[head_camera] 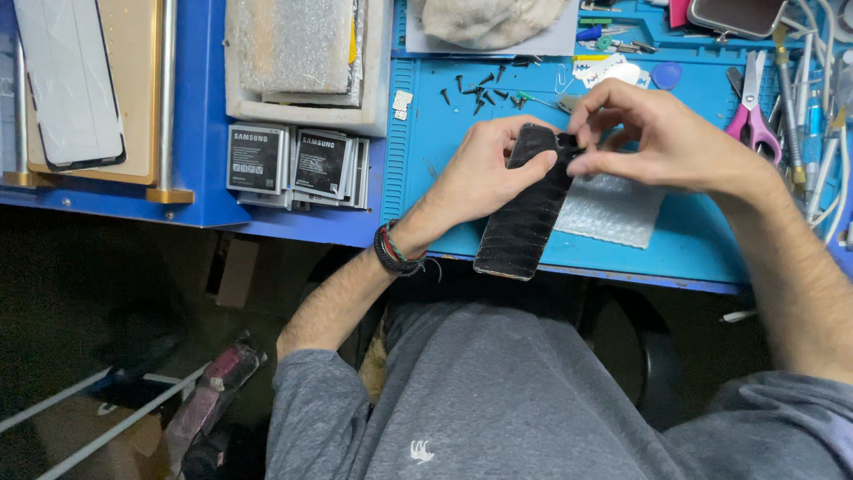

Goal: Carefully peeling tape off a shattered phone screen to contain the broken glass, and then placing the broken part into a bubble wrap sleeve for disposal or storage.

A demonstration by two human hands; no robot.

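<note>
Head view: blue work mat (cluttered)

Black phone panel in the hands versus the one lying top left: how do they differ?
The black phone panel is held tilted by the left hand and right hand, its surface rough and streaked. The flat panel lies untouched on a tan board, pale and smooth. Both are long rectangles.

A stack of flat phone batteries lies fanned near the worktop's front edge, each with a dark grey label bordered in white. Behind them sits a silvery bubble-wrap pouch in a foam tray. Far left, a phone screen panel lies pale and glossy, black-rimmed.
</note>
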